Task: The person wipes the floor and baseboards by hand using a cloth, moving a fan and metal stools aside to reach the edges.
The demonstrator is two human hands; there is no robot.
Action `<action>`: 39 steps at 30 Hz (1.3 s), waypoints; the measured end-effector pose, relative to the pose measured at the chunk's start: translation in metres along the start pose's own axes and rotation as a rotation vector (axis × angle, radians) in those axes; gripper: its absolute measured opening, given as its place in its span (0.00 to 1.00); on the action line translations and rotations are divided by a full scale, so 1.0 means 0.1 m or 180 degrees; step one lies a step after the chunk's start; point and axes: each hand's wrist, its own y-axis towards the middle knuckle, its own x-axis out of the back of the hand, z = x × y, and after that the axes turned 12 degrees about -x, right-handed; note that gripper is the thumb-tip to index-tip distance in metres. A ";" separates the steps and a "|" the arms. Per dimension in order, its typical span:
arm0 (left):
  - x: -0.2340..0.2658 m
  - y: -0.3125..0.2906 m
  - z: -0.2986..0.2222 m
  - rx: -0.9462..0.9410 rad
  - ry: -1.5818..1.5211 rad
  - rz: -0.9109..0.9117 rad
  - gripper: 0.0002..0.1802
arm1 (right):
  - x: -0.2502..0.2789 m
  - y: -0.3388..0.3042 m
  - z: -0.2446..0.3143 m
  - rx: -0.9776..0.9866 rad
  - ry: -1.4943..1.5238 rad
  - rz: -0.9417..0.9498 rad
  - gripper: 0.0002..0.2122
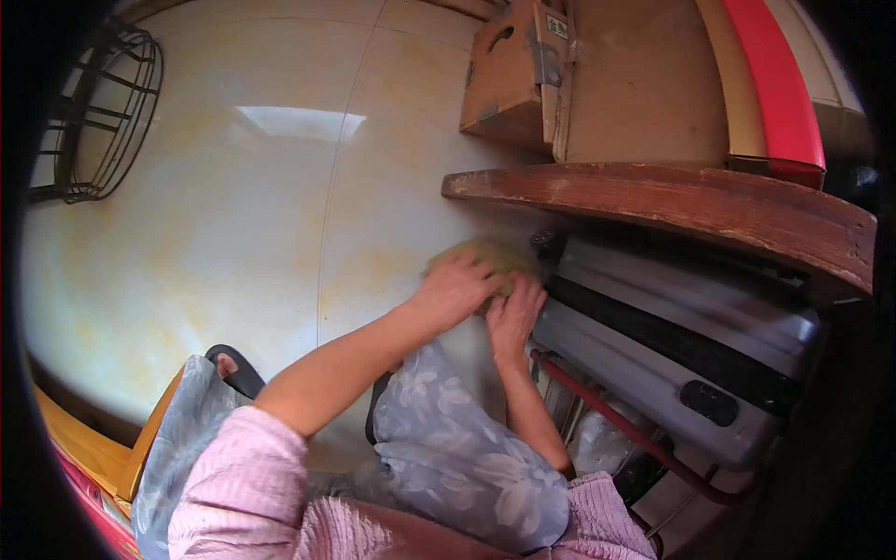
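Observation:
Both of my hands are at a crumpled olive-green cloth (499,254), low over the floor at the end of a grey suitcase. My left hand (457,287) reaches across from the left, its fingers bent over the cloth's near side. Close beside it on the right, my right hand (516,313) has its fingers curled at the cloth's lower right edge. Motion smears the cloth, and the fingertips are partly lost in its folds. The grey suitcase (653,280) with a black strip lies just right of my right hand.
A thick brown wooden shelf edge (653,196) juts over the suitcase, bearing cardboard boxes (644,84) and a red panel (775,84). Below the suitcase runs a dark red metal tube (616,420). A wire rack (103,112) stands far left on the pale tiled floor (252,205).

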 end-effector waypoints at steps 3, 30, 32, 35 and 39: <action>-0.32 0.45 0.09 -0.0172 0.0268 0.0361 0.19 | -0.16 0.34 -0.19 -0.0017 -0.0695 0.0160 0.26; 1.80 -1.52 0.69 0.1667 -0.0822 0.0419 0.12 | 0.11 0.49 1.76 0.1095 0.1055 0.2208 0.17; 2.05 -1.37 0.82 0.1355 0.0221 0.0068 0.13 | 0.36 0.78 2.08 0.1644 0.0576 0.1559 0.19; 2.12 -1.28 1.04 0.1386 0.1168 0.0351 0.18 | 0.08 1.18 2.25 0.1934 0.0089 0.0973 0.24; 1.84 -1.33 1.37 0.1488 0.1856 0.0492 0.27 | -0.53 1.39 2.26 0.2322 -0.0159 0.1037 0.30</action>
